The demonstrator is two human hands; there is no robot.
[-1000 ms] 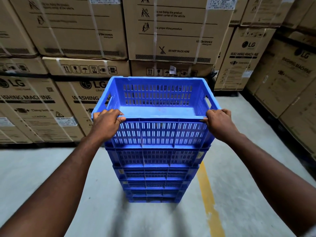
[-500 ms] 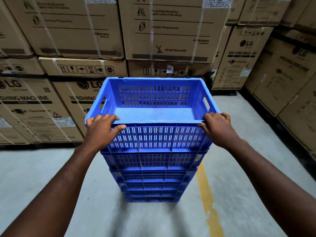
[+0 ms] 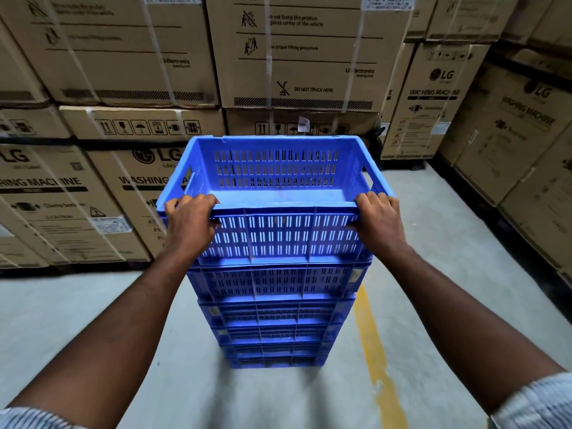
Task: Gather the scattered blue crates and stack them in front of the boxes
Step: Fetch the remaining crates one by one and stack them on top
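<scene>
A tall stack of several blue slotted crates [image 3: 275, 320] stands on the concrete floor in front of the cardboard boxes. The top blue crate [image 3: 278, 171] is empty and sits on the stack. My left hand [image 3: 190, 224] grips the near rim of the top crate at its left corner. At the right corner, my right hand [image 3: 379, 222] holds the same near rim, fingers curled over the edge.
Stacked washing machine cartons [image 3: 294, 57] form a wall behind the stack and along the right side [image 3: 523, 125]. A yellow floor line [image 3: 376, 360] runs just right of the stack. Grey concrete floor [image 3: 62, 320] spreads to the left and right.
The top crate has come down a little and settled on the stack. Both hands stay on its near rim and have slid slightly inward.
</scene>
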